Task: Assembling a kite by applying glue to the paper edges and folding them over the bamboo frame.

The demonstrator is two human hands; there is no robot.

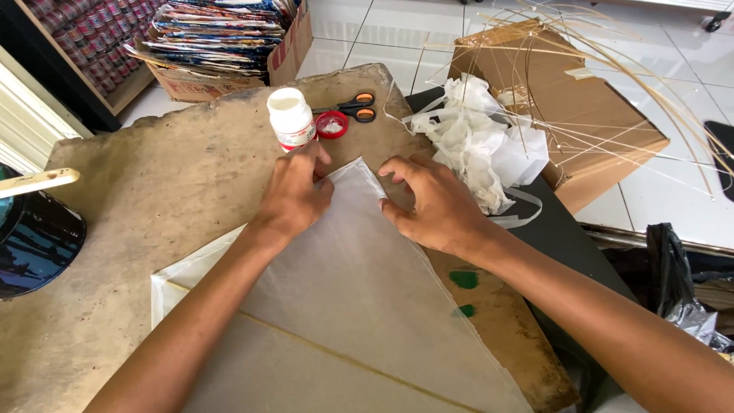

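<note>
Bright, even daylight, apparently from upper right. White floor tiles (pixel 673 191) near overexposed, faint glare on them. Soft, short shadows under both hands on pale paper sheet (pixel 359 291). Left side dimmer; dark bucket (pixel 30 237) shows glossy reflections. Wide-angle bending at frame edges. Centre sharp; thin bamboo sticks (pixel 612 84) at top right slightly soft. No motion blur.

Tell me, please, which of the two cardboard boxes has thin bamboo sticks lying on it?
The closed brown box at upper right, beside the crumpled white paper; the other box, at upper left, is open and holds stacked colourful sheets.
</note>
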